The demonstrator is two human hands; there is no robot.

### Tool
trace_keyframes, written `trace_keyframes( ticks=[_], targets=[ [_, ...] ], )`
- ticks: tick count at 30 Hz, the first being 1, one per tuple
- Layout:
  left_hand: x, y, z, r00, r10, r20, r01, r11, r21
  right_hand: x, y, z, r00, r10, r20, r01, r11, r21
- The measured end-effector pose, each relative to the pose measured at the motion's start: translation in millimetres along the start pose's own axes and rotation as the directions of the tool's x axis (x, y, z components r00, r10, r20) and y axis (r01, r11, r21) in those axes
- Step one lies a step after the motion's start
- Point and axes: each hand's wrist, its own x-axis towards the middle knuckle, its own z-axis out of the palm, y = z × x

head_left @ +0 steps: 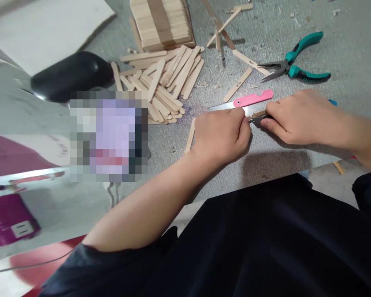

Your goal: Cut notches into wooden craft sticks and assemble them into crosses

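My left hand (222, 134) is closed in a fist on the grey mat, pressing down a wooden craft stick (191, 136) whose end pokes out to its left. My right hand (299, 117) is closed around a small cutting tool (259, 117) whose tip meets the stick between the two hands. A pink-handled folding ruler or blade (252, 99) lies just behind both hands, touching neither clearly.
A loose pile of craft sticks (163, 82) and a stacked bundle (163, 22) lie at the back. Teal-handled pliers (297, 62) rest at the back right. A black object (71, 74) and white sheet (46, 29) are on the left. The mat's edge (297, 169) runs by my lap.
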Motion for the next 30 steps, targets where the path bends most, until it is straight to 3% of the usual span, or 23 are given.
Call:
trace_keyframes(
  ticks=[3,7,18,30],
  targets=[
    [2,10,-7.8,0.992,-0.077,0.100,0.065,0.990,0.123,0,-7,-11,0.996,0.001,0.085,0.004,0.998,-0.058],
    [4,20,-15.3,0.976,-0.123,0.181,0.078,0.969,0.236,-1,-8,-15,0.995,0.002,0.095,0.001,0.999,-0.033],
    [3,14,-12.0,0.985,-0.072,0.156,0.038,0.977,0.211,1,-5,-14,0.994,-0.007,0.110,0.004,1.000,0.027],
    [-1,16,-11.3,0.985,0.029,0.173,-0.080,0.952,0.294,0,-3,-22,0.982,-0.008,0.191,0.009,1.000,-0.005]
  ],
)
